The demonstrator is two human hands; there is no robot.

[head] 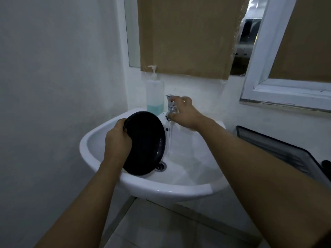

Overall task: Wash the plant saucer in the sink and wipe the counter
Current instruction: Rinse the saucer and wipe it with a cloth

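Head cam: one white sink [161, 191], one black saucer [148, 140] tilted over its basin beside the water stream [169, 140], one soap bottle [155, 90] behind. Two hands: left hand [117, 140] grips the saucer's rim, right hand [184, 113] wraps around the one tap [170, 104].

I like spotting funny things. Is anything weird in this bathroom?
Yes. Brown cardboard covers most of the mirror above the sink, so only its edges show. The window frame looks chipped along its bottom edge.
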